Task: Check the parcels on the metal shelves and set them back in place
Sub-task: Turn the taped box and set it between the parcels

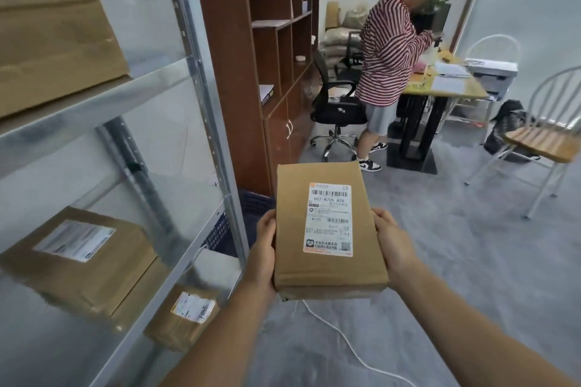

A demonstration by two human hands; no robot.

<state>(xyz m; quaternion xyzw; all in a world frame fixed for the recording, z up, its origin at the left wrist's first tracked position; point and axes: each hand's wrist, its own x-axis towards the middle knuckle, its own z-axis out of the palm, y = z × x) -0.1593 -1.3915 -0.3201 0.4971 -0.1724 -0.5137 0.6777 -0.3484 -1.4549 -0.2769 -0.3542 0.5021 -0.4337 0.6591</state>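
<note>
You hold a flat parcel (327,229) of plain brown cardboard, oblong and taped along its near end, level between both hands above the grey, mottled floor (440,261). Your left hand (265,248) grips its left long edge and your right hand (394,245) its right one. The fingers (382,220) are clamped round the sides, and their tips are hidden under the box. A white printed label (328,218) with barcodes lies face up between your fingers, reading "507-N705 A26"; its smaller print is too fine to make out. Left of your left fingers stand the metal shelves (94,104), dull galvanised steel with perforated uprights. A large parcel (53,41) sits on the upper level, cut off by the frame edge. A labelled parcel (78,258) sits on the level below, blurred. A small parcel (184,314) with a handwritten label lies lowest, nearest your left forearm. A thin white cable (339,333) trails over the floor beneath your hands. Beyond your fingers stands a brown wooden cabinet (251,72) of open compartments. Farther off, a person in a striped top (390,50) bends over a table (446,85) strewn with papers.
</note>
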